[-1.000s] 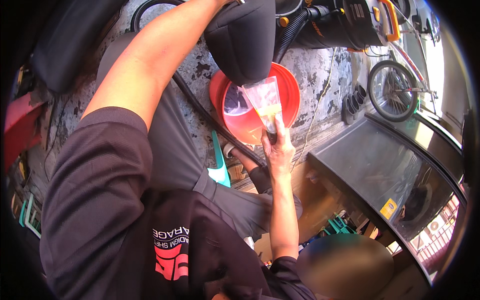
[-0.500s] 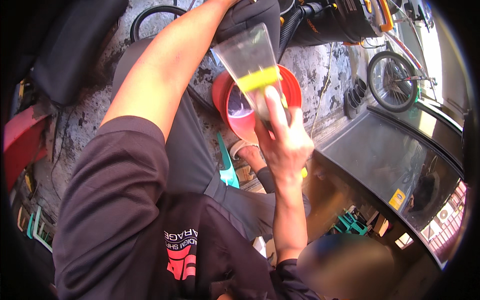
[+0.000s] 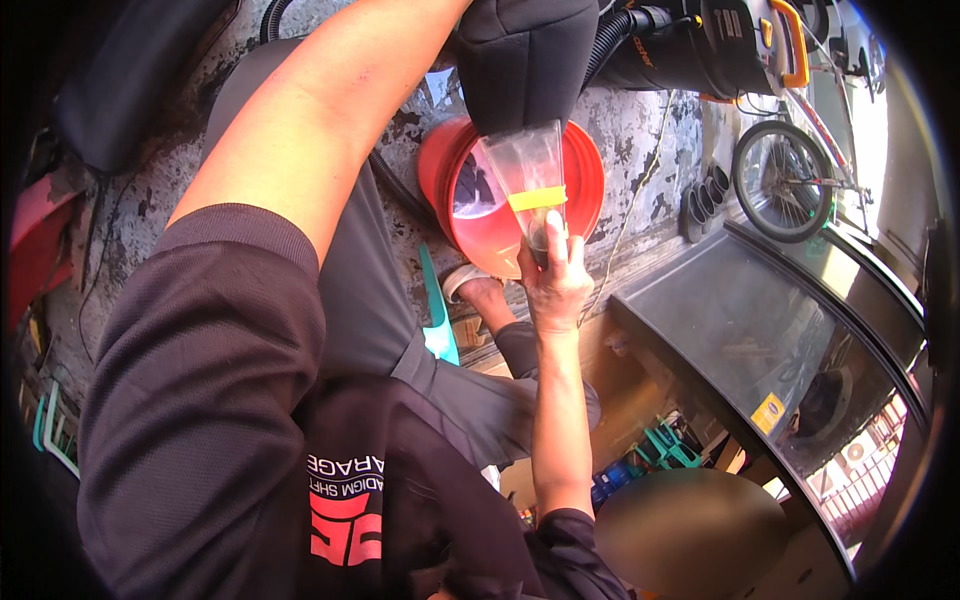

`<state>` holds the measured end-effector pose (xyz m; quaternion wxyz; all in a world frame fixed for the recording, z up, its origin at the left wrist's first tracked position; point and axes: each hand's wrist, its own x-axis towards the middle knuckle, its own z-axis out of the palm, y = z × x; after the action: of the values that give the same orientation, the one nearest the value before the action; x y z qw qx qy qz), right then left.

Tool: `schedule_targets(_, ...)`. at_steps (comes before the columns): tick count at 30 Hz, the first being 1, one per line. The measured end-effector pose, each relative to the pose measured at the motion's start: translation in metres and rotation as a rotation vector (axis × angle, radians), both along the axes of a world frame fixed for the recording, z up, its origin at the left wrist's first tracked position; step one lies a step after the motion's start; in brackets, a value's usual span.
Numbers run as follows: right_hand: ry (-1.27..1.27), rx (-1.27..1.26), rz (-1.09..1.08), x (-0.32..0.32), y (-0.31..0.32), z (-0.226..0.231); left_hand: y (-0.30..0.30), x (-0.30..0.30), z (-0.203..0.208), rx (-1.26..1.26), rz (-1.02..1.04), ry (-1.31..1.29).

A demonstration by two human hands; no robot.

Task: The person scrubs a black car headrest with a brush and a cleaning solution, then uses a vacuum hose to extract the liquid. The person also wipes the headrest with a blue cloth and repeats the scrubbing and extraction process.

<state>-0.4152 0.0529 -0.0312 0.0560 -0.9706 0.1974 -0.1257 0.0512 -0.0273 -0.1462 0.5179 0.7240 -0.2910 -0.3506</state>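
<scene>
Behind the nozzle (image 3: 535, 172) stands the bucket (image 3: 436, 175), with shoes (image 3: 704, 206) to its right and a bicycle (image 3: 797, 182) farther right.

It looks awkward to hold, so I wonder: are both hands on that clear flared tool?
No, only the right hand grips the clear flared tool; the left forearm runs out past the picture's top edge.

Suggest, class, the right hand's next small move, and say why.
Probably settle the clear nozzle with its wide mouth flat against the dark padded piece: the right hand grips the nozzle, and its mouth lines up with the padding's lower end, but firm contact isn't clear from this view.
</scene>
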Motion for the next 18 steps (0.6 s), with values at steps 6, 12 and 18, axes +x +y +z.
schedule_targets(6, 0.057, 0.081, -0.135, -0.057, 0.003, -0.017, -0.018, 0.002, 0.011, 0.027, -0.021, -0.053)
schedule_targets(12, -0.161, 0.201, -0.213, -0.02, 0.009, 0.12, -0.008, -0.018, 0.085, 0.149, -0.079, -0.196)
schedule_targets(18, -0.074, 0.406, -0.286, 0.039, 0.014, 0.237, 0.034, -0.09, 0.191, 0.206, -0.092, -0.641)
